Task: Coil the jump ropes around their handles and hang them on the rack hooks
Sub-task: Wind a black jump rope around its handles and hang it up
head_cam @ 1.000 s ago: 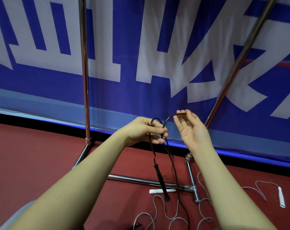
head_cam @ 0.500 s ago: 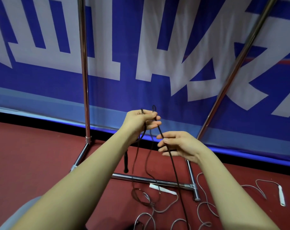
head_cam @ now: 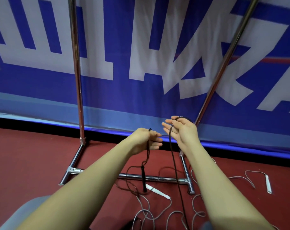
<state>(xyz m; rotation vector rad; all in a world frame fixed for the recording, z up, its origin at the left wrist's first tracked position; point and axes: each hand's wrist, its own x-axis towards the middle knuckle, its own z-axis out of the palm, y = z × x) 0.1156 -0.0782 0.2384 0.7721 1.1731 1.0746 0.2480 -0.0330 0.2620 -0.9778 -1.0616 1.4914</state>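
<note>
From the head view, your left hand (head_cam: pixel 146 140) pinches gathered loops of the dark jump rope (head_cam: pixel 173 156) near their top, fingers curled round the strands, so the bundle likely stays together while you add more. Your right hand (head_cam: pixel 182 130) is raised palm-up just beside it with fingers straight and relaxed; the rope lies draped over them instead of being gripped, which probably lets it slide as you draw the next loop across. From there the free length drops almost straight down to the floor (head_cam: pixel 33 155). The rope's black handle (head_cam: pixel 143 179) hangs below your left hand, long axis near vertical, tip down beside the rack (head_cam: pixel 77 80) base bar. A white jump rope (head_cam: pixel 157 193) lies loose on the floor, uncoiled.
</note>
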